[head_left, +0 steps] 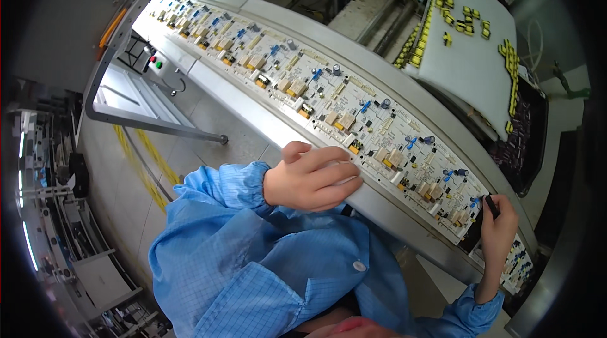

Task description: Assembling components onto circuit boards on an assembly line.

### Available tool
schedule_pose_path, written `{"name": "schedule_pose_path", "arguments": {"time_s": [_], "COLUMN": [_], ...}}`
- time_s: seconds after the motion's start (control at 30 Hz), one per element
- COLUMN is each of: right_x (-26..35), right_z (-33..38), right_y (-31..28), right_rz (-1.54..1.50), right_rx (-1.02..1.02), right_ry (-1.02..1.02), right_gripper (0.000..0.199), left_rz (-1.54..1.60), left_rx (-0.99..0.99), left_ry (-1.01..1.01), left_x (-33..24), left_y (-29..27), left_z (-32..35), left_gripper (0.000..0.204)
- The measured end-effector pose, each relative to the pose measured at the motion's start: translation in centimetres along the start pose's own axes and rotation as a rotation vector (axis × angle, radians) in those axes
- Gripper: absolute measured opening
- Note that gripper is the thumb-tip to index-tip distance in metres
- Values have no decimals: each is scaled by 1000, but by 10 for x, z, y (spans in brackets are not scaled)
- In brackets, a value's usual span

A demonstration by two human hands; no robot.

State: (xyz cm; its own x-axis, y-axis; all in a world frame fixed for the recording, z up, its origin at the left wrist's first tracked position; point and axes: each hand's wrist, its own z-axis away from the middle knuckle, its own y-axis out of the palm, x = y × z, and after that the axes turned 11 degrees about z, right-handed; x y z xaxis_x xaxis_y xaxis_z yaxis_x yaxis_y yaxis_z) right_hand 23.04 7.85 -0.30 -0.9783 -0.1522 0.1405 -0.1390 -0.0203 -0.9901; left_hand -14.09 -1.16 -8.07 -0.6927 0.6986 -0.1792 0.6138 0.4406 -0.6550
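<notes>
A long row of white circuit boards (377,122), fitted with blue, beige, yellow and black parts, lies along a metal conveyor line (253,105). My left hand (313,178) rests over the near rail beside the boards, its fingers stretched and a little bent, with nothing visible in them. At the right end of the row, my right hand (499,227) pinches a short black bar-shaped piece (492,206) by the corner of the last board. Its exact kind does not show. Blue sleeves cover both my forearms.
Beyond the conveyor, a white board (471,79) carries rows of small yellow-and-black components (511,72). A dark bin (526,139) of dark parts sits beside it. More populated boards (517,268) lie past my right hand. A button box (155,64) stands at the left.
</notes>
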Motion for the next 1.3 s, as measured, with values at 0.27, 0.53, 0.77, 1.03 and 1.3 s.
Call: {"name": "schedule_pose_path", "arguments": {"time_s": [0.27, 0.53, 0.77, 1.03, 1.3], "right_x": [-12, -16, -31, -42, -32], "right_z": [-3, -2, 8, 31, 29], "right_y": [7, 8, 7, 13, 11], "right_rz": [-90, -83, -76, -413, -541], "right_rx": [-8, -29, -54, 311, 386], "right_ry": [-120, -191, -138, -28, 41], "right_gripper": [8, 10, 16, 24, 22], "left_rz": [-82, 14, -33, -105, -214], "left_rx": [28, 79, 114, 145, -13], "left_ry": [-50, -174, -217, -235, -46], "left_x": [-32, -51, -52, -41, -30], "left_y": [17, 29, 24, 15, 9], "left_z": [-13, -10, -3, -7, -19], "left_gripper": [12, 18, 24, 23, 21]}}
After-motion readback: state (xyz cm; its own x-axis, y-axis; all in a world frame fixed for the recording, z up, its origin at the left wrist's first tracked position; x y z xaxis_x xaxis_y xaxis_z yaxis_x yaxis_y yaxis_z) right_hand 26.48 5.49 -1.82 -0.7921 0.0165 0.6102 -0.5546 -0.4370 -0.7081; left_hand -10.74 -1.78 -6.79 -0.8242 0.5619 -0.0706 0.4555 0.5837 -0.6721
